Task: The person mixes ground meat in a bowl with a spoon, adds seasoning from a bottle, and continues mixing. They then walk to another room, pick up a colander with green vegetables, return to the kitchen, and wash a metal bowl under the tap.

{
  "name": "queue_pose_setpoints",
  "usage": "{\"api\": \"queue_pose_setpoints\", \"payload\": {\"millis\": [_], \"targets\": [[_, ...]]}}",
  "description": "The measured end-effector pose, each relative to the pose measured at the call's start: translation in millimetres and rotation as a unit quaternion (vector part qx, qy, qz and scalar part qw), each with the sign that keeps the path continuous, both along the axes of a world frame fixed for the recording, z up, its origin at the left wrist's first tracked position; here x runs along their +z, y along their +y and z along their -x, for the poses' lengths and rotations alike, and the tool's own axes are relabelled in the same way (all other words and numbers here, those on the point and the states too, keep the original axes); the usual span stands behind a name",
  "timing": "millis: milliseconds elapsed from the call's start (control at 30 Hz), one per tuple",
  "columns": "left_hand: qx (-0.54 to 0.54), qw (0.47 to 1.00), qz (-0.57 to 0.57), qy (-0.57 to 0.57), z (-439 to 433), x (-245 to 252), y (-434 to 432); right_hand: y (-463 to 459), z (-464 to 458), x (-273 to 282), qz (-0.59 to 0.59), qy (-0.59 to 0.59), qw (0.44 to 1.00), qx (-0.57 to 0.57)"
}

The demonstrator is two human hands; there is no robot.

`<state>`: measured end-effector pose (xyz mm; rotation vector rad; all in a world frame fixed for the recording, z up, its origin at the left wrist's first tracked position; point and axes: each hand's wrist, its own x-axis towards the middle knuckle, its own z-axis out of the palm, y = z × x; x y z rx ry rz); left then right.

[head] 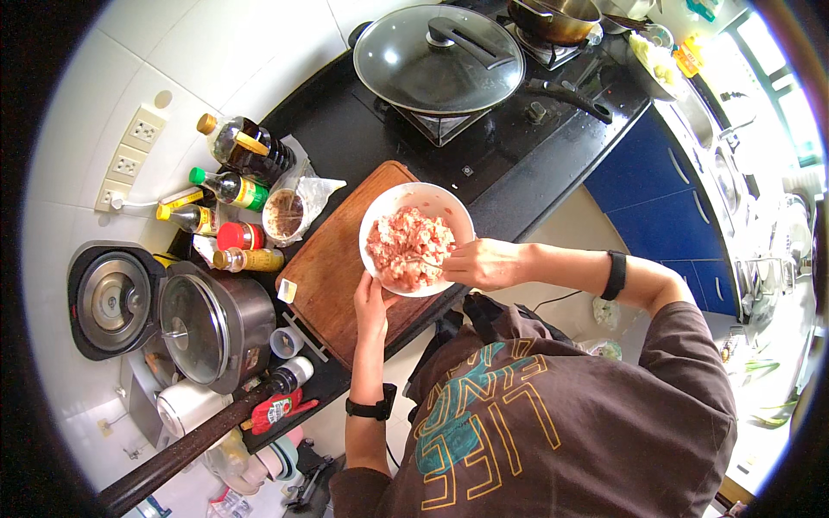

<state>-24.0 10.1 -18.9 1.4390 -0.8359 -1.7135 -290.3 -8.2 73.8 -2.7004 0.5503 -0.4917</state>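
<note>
A white bowl [467,223] of raw minced meat [414,236] is over the wooden cutting board [337,272], at the counter's front edge. My left hand [372,301] grips the bowl's near left side, its thumb up against the outer wall. From the right, my right hand [482,263] reaches over the rim with the fingers closed around a thin metal utensil [424,261]. The utensil's far end is buried in the meat, so its kind cannot be made out. Bits of meat cling to the bowl's inner wall.
Behind the board, a lidded wok [440,71] sits on the gas stove, its handle [570,100] pointing right. Sauce bottles [236,189] and a bagged tub [285,210] stand at left. An open rice cooker [239,324] and a small cup [285,342] are nearer me.
</note>
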Motion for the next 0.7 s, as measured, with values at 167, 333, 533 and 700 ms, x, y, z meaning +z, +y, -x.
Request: {"api": "queue_pose_setpoints", "payload": {"millis": [167,333,533,700], "targets": [[0.011,1.000,-0.001,-0.008,2.4,4.5,0.8,10.1,15.8,28.3,-0.109,-0.030,0.991,-0.067],[0.003,1.000,0.000,-0.019,2.5,7.4,0.9,6.0,-3.0,11.8,-0.177,0.024,0.978,-0.103],[-0.019,0.998,-0.009,0.060,-3.9,6.3,0.2,11.3,4.0,18.5,-0.211,-0.022,0.948,-0.238],[-0.025,0.999,-0.005,0.037,-2.5,7.9,0.1,16.8,-20.2,15.1,-0.270,-0.130,0.933,-0.197]]}}
